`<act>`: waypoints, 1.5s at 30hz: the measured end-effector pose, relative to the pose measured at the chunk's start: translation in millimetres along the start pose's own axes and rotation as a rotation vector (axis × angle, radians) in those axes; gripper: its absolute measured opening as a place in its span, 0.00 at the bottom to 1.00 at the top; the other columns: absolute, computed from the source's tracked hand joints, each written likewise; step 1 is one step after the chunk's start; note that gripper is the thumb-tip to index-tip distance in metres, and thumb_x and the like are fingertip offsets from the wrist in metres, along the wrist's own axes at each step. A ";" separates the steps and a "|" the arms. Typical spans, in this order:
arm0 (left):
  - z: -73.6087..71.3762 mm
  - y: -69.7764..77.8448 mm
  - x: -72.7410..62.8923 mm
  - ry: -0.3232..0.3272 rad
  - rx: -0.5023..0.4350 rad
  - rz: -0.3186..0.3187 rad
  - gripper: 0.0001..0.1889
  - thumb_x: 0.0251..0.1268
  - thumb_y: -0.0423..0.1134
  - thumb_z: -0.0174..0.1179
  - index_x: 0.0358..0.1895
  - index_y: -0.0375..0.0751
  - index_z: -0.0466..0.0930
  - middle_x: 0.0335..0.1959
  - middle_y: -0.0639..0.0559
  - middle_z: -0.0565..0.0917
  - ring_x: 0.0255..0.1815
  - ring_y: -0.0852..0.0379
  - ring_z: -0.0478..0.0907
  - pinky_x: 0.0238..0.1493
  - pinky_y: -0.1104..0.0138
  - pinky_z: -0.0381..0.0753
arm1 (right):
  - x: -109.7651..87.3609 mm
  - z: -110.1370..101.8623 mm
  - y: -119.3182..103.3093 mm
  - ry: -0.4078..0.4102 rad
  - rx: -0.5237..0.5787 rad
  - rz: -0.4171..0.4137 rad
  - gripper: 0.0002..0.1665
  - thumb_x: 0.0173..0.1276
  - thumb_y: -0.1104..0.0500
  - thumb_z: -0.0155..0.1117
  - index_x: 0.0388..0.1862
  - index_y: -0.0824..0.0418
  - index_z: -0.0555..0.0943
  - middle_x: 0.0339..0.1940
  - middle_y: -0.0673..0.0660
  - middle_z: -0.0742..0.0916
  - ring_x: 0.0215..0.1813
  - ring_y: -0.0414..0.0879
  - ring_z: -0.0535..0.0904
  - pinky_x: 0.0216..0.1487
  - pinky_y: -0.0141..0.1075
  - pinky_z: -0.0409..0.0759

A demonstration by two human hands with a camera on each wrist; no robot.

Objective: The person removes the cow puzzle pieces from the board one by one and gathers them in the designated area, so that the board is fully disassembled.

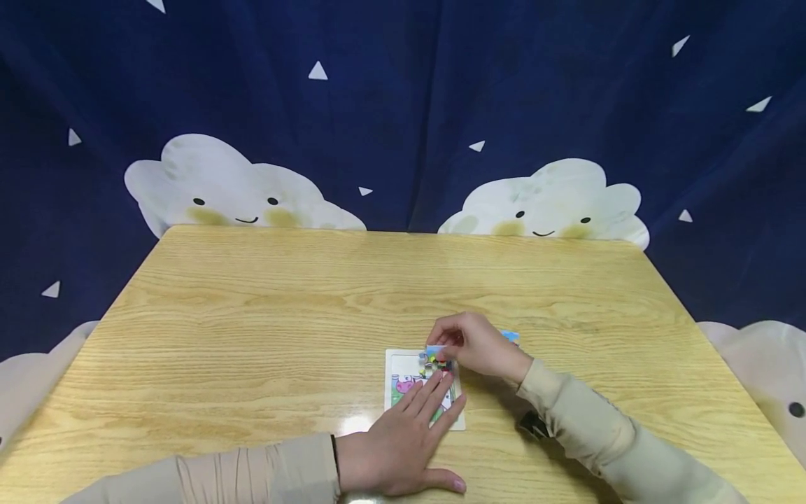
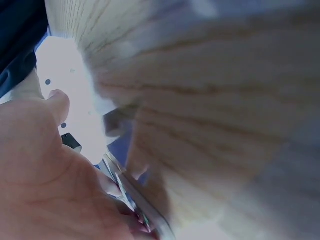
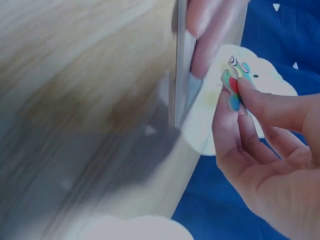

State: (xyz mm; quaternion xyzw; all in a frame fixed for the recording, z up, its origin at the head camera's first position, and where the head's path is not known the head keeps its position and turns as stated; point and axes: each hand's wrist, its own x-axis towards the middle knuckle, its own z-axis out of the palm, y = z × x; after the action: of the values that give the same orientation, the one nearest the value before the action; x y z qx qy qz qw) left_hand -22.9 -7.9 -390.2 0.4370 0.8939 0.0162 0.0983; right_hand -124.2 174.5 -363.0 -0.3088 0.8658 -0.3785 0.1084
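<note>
A jigsaw puzzle in a white tray frame (image 1: 389, 385) lies near the table's front, its lower part filled with a cartoon picture that shows a pink snout. My left hand (image 1: 406, 434) lies across it, fingers straight and touching the picture. Between thumb and fingertips, my right hand (image 1: 481, 346) pinches a colourful puzzle piece (image 3: 233, 89) over the tray's upper right part. In the right wrist view the piece is blue, green and red with a curvy edge. Most of the filled part is hidden under the left hand.
Just beyond the right hand, another blue puzzle piece (image 1: 511, 337) lies partly hidden on the wooden table (image 1: 252, 315). A dark blue curtain (image 1: 403, 105) with white clouds hangs behind the table. A small black object (image 1: 534, 424) shows under the right sleeve.
</note>
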 end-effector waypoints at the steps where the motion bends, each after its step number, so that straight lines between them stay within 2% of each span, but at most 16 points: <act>1: 0.6 0.1 0.1 0.003 0.001 0.000 0.51 0.62 0.78 0.29 0.80 0.45 0.43 0.80 0.39 0.39 0.79 0.46 0.35 0.74 0.58 0.48 | -3.0 -2.9 1.1 0.006 0.001 0.002 0.09 0.60 0.75 0.68 0.33 0.61 0.85 0.28 0.49 0.85 0.31 0.39 0.79 0.33 0.34 0.78; 9: -1.4 0.5 -0.6 0.022 0.019 0.001 0.51 0.62 0.78 0.29 0.80 0.44 0.44 0.79 0.37 0.38 0.79 0.44 0.35 0.74 0.57 0.49 | -31.5 -22.6 17.1 0.055 0.002 0.062 0.10 0.58 0.76 0.68 0.33 0.63 0.85 0.28 0.51 0.86 0.32 0.40 0.80 0.34 0.34 0.79; 15: -1.2 0.4 -1.3 0.039 0.024 0.007 0.51 0.63 0.77 0.30 0.80 0.43 0.44 0.79 0.37 0.39 0.79 0.44 0.36 0.74 0.57 0.50 | -51.4 -37.9 27.0 0.063 -0.003 0.138 0.09 0.59 0.75 0.68 0.34 0.63 0.85 0.29 0.57 0.85 0.32 0.41 0.80 0.34 0.34 0.80; 24: 0.4 0.5 -1.1 0.030 0.024 -0.001 0.51 0.62 0.78 0.30 0.80 0.44 0.44 0.79 0.38 0.39 0.79 0.45 0.35 0.74 0.57 0.50 | -76.5 -66.8 51.2 0.091 -0.020 0.256 0.08 0.59 0.73 0.69 0.36 0.64 0.85 0.29 0.54 0.84 0.31 0.41 0.78 0.31 0.32 0.78; 35: 1.9 -0.9 -0.3 0.049 -0.002 0.016 0.51 0.63 0.77 0.32 0.80 0.43 0.44 0.79 0.37 0.39 0.79 0.44 0.36 0.74 0.56 0.51 | -87.9 -92.3 85.6 0.106 -0.117 0.332 0.09 0.58 0.75 0.68 0.36 0.66 0.85 0.26 0.53 0.84 0.28 0.40 0.78 0.28 0.32 0.77; 41: 3.6 -1.1 -0.7 0.067 0.023 0.020 0.51 0.63 0.77 0.31 0.79 0.43 0.45 0.79 0.36 0.40 0.79 0.43 0.37 0.73 0.57 0.52 | -87.3 -97.7 93.3 0.121 -0.182 0.350 0.08 0.56 0.73 0.69 0.36 0.67 0.86 0.26 0.52 0.86 0.27 0.39 0.79 0.28 0.31 0.75; 45: 0.7 -1.2 -1.7 0.055 0.025 0.016 0.51 0.63 0.77 0.31 0.80 0.43 0.44 0.79 0.36 0.40 0.79 0.43 0.36 0.74 0.57 0.51 | -86.9 -96.2 94.6 0.141 -0.247 0.353 0.08 0.56 0.72 0.71 0.35 0.65 0.86 0.26 0.51 0.85 0.28 0.40 0.77 0.29 0.31 0.74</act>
State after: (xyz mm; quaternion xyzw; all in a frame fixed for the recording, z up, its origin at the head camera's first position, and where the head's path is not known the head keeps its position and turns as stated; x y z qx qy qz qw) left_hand -22.7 -10.1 -390.7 0.4449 0.8928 0.0177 0.0680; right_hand -139.3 334.2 -369.0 -0.1364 0.9515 -0.2656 0.0737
